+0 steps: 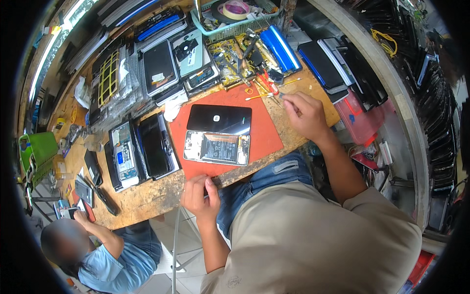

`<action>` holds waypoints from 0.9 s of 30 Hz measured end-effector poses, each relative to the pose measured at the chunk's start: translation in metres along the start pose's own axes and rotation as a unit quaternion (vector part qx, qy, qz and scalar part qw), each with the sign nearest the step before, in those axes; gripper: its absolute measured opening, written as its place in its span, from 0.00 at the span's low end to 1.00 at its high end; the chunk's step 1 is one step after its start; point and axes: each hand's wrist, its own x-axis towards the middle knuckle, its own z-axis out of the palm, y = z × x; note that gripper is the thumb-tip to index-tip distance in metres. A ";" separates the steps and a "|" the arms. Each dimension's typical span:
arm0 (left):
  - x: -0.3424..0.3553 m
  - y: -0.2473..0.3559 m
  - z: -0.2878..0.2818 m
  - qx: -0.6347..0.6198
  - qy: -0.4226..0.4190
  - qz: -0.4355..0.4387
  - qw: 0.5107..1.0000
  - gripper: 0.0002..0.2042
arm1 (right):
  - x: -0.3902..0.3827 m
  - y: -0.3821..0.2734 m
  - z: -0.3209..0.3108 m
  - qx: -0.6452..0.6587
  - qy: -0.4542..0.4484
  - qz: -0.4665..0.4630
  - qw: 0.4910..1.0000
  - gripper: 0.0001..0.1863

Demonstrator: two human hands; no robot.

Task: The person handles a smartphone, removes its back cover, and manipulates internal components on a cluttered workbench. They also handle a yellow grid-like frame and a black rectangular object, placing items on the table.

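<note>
When using narrow right hand (304, 113) (hold unclear) right of red mat (268, 139), rest half-curled, empty-looking left hand (201, 197) off opened smartphone (218, 148).

An opened phone (218, 148) and black panel (226, 113) lie on an orange mat (267, 142).

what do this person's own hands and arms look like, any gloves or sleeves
The left hand and right hand are bare, with no gloves or watch showing. The forearms are uncovered below the short sleeves of a plain-looking tan shirt.
</note>
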 end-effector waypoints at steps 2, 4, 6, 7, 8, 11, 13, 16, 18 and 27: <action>0.000 0.000 0.000 -0.006 -0.008 -0.003 1.000 0.02 | 0.001 -0.001 0.001 -0.002 0.002 -0.011 1.000 0.06; -0.001 0.000 0.000 -0.010 -0.014 -0.003 1.000 0.03 | 0.001 -0.002 0.000 -0.005 -0.002 -0.006 1.000 0.06; -0.001 0.001 0.000 -0.014 -0.012 -0.008 1.000 0.03 | 0.001 -0.002 0.000 -0.009 -0.005 0.003 1.000 0.05; -0.001 0.001 0.000 -0.008 -0.010 -0.003 1.000 0.03 | 0.001 -0.002 -0.001 -0.008 -0.004 0.001 1.000 0.05; -0.001 0.001 0.000 -0.006 -0.009 -0.009 1.000 0.02 | 0.000 -0.002 -0.001 -0.007 -0.004 0.000 1.000 0.05; -0.002 0.000 0.002 0.002 -0.013 -0.007 1.000 0.02 | 0.000 0.001 0.000 -0.024 0.006 0.006 1.000 0.05; -0.001 -0.001 0.004 -0.003 -0.008 -0.006 1.000 0.02 | 0.001 0.006 -0.001 -0.053 0.044 0.027 0.997 0.04; -0.001 -0.002 0.006 0.020 0.001 0.024 1.000 0.02 | 0.008 0.019 -0.002 -0.126 0.093 0.078 0.985 0.04; -0.002 -0.003 0.006 0.028 0.003 0.033 0.999 0.02 | 0.012 0.027 -0.004 -0.186 0.056 0.120 0.974 0.04; -0.005 -0.008 0.006 0.042 0.012 0.056 0.997 0.02 | 0.009 0.035 -0.015 -0.117 0.053 0.123 0.984 0.08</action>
